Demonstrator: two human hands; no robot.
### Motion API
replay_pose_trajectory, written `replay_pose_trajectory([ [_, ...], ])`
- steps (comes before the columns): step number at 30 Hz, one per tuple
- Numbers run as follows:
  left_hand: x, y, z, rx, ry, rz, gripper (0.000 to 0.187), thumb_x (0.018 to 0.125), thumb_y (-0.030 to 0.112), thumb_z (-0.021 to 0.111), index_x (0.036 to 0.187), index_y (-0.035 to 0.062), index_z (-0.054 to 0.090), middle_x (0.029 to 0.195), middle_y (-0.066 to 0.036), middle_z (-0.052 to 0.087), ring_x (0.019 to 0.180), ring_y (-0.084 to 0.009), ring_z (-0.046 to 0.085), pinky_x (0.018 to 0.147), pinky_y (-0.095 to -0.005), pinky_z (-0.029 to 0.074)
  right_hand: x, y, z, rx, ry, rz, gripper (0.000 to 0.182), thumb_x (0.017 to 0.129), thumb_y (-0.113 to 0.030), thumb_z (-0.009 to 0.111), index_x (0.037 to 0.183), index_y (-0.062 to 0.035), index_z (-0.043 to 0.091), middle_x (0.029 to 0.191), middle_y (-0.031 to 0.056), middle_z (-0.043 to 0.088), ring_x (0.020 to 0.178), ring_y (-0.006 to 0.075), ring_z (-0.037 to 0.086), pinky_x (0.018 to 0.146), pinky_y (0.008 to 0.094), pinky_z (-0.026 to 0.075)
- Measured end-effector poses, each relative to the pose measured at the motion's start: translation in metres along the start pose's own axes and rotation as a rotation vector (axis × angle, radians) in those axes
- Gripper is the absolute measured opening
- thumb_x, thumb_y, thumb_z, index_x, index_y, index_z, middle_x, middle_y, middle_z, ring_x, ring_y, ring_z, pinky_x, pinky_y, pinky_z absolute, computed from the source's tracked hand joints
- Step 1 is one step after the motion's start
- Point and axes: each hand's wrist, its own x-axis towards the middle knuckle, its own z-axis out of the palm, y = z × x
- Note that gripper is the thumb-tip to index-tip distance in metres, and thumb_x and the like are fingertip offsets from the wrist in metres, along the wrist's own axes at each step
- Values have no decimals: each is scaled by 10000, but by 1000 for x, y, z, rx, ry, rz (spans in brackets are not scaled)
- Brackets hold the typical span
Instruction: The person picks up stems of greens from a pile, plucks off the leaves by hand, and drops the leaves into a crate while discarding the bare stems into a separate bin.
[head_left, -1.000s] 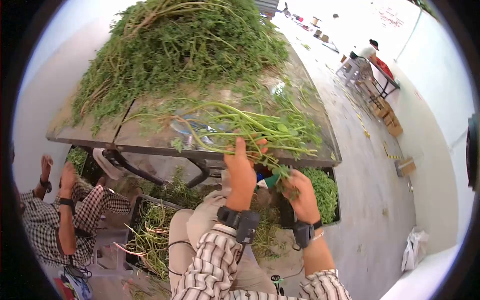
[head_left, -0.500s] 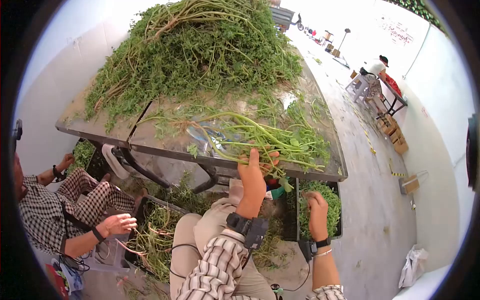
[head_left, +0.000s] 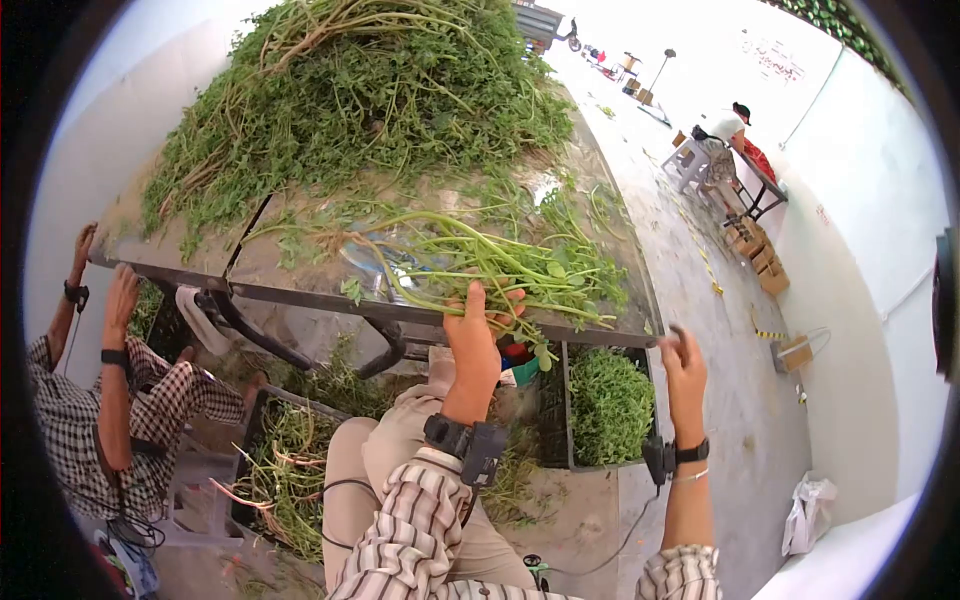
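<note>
On the left, a co-worker (head_left: pixel 75 440) holds both hands raised by the near edge of the table (head_left: pixel 330 300), clear of the stems. The large heap of greens (head_left: pixel 370 120) stands on the far side of the tabletop. Right of that and nearer, the left hand (head_left: pixel 472 350) is at the near edge, thumb up and fingers curled in around a loose bunch of stems (head_left: pixel 520 262). The bunch lies on the tabletop just beyond the palm, its long axis running left to right, roughly along the edge, with leafy ends to the right. Below that end sits a crate (head_left: pixel 553 415) of leafy sprigs. Farthest right, the right hand (head_left: pixel 686 380) is half open by the table's near right corner, apart from the bunch, with nothing visible in it; the left is clearly nearer
</note>
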Motion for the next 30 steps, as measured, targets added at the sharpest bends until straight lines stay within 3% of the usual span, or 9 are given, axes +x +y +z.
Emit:
replay_pose_trajectory([
  [2, 0, -1, 2, 34, 53, 22, 313, 951, 229, 397, 1026, -38, 542, 852, -160, 638, 680, -188, 617, 542, -286, 503, 16, -55, 14, 83, -97, -134, 410, 788, -130, 594, 1175, -28, 504, 982, 80, 595, 828, 141, 547, 695, 270, 449],
  [6, -1, 5, 2, 108, 3, 3, 315, 950, 234, 400, 1033, -35, 540, 854, -156, 638, 655, -171, 604, 537, -267, 497, 52, -112, 58, -224, -322, -617, 664, 690, -223, 667, 1278, -40, 418, 1177, 160, 524, 1105, 280, 432, 906, 356, 391],
  [9, -7, 16, 6, 105, -24, -33, 325, 952, 244, 395, 1052, -34, 530, 853, -143, 638, 675, -158, 604, 531, -254, 478, 67, -119, 93, -322, -429, -745, 796, 644, -244, 680, 1333, -42, 336, 1155, 185, 521, 1075, 334, 427, 926, 391, 371],
  [12, -9, 17, 12, -6, 55, -22, 304, 952, 229, 395, 1091, -17, 506, 912, -126, 629, 711, -154, 604, 542, -253, 470, 74, -124, 112, -343, -660, -591, 862, 617, -249, 686, 1355, -43, 292, 1125, 184, 533, 1053, 338, 430, 904, 387, 390],
  [14, 1, 4, -3, 3, -60, -82, 285, 942, 220, 418, 1128, 12, 474, 945, -109, 610, 766, -156, 601, 576, -262, 484, 76, -135, 115, -441, -738, -495, 860, 595, -206, 681, 1344, -33, 296, 1229, 171, 489, 1094, 329, 414, 932, 376, 376],
  [18, -3, 8, 19, -146, 61, -17, 239, 925, 217, 454, 1071, 30, 486, 909, -100, 607, 727, -133, 585, 593, -276, 475, 79, -138, 123, -507, -633, -591, 696, 597, -171, 654, 1242, -22, 438, 1046, 163, 582, 992, 336, 484, 867, 394, 411],
  [21, 6, 1, 30, -21, 73, 0, 253, 924, 214, 458, 1069, 9, 493, 972, -85, 592, 816, -122, 555, 664, -289, 447, 88, -161, 110, -575, -681, -416, 318, 671, -176, 642, 945, -22, 592, 927, 165, 608, 936, 338, 531, 788, 416, 438],
  [25, 15, 3, 38, -83, -129, 60, 262, 925, 219, 458, 1071, 4, 494, 974, -92, 591, 823, -157, 577, 673, -317, 475, 101, -153, 106, -638, -539, -593, 252, 714, -155, 618, 930, -33, 579, 876, 168, 592, 944, 333, 531, 787, 418, 439],
  [30, 29, -6, 40, -20, -114, 26, 297, 928, 230, 447, 1111, -1, 480, 1015, -110, 582, 846, -195, 599, 753, -336, 498, 127, -132, 118, -618, -419, -616, 256, 698, -103, 611, 941, -47, 551, 889, 144, 589, 924, 324, 527, 775, 434, 439],
])
